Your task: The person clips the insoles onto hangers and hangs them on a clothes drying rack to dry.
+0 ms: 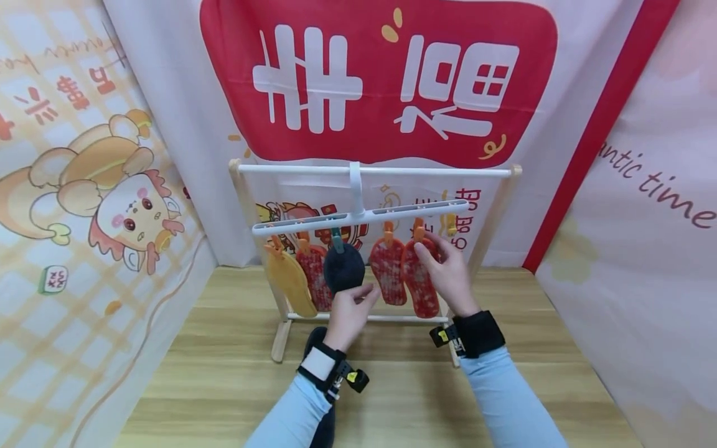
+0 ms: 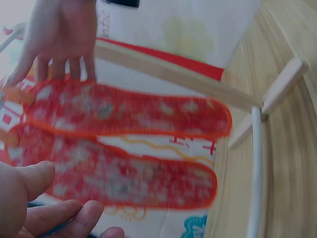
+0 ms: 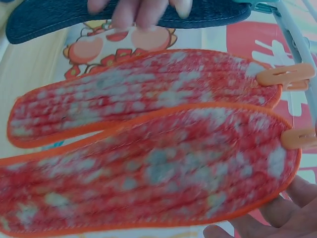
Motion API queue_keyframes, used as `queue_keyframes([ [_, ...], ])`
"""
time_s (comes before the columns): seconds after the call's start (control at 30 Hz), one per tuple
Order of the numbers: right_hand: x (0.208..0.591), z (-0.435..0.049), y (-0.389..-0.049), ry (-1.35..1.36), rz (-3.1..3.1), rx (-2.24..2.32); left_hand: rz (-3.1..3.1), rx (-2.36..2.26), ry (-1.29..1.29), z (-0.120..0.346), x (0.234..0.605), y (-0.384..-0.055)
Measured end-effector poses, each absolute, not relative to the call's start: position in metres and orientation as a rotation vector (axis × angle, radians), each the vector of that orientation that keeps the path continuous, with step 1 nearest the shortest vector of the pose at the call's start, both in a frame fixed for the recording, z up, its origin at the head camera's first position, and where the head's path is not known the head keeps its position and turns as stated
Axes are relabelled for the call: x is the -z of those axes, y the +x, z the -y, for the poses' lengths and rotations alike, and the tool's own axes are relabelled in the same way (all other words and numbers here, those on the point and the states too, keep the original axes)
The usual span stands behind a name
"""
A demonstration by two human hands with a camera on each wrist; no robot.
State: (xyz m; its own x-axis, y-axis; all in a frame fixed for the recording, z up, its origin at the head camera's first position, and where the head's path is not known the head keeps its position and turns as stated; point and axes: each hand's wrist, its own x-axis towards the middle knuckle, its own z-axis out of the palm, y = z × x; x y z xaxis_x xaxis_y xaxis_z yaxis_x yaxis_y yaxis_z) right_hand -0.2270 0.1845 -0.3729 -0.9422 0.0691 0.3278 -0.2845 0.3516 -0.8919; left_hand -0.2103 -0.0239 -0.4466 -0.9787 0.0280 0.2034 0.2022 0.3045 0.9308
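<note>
A white clip hanger [image 1: 358, 218] holds several insoles in a row. My left hand [image 1: 350, 314] is at the lower part of a dark insole [image 1: 344, 266] under a green clip; its fingers overlap that insole in the right wrist view, thumb apart from them. At the right end, my right hand [image 1: 450, 277] touches the edge of a red-and-white mottled insole [image 3: 158, 168] near its orange clip [image 3: 299, 139], fingers straight and partly behind it. Beside it hangs another mottled insole [image 3: 143, 94]. Left of the dark one are a third mottled insole [image 1: 315, 277] and a yellow insole [image 1: 292, 283].
The hanger hooks over the white top bar [image 1: 291, 168] of a wooden rack [image 1: 493, 218], which has a lower white rod [image 2: 256, 173]. It stands on a wood-grain surface [image 1: 235, 386]. Printed cloth [image 1: 381, 81] hangs behind and at both sides.
</note>
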Motion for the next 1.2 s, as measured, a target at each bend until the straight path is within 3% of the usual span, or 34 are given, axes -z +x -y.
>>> queue_keyframes([
  [0.67,0.421,-0.237,-0.183,0.039,2.343,-1.567,2.503,1.575,0.087,0.129,0.518,-0.179],
  [1.2,0.489,-0.25,-0.133,-0.244,2.497,-1.435,2.609,1.577,0.189,0.149,0.559,-0.146],
])
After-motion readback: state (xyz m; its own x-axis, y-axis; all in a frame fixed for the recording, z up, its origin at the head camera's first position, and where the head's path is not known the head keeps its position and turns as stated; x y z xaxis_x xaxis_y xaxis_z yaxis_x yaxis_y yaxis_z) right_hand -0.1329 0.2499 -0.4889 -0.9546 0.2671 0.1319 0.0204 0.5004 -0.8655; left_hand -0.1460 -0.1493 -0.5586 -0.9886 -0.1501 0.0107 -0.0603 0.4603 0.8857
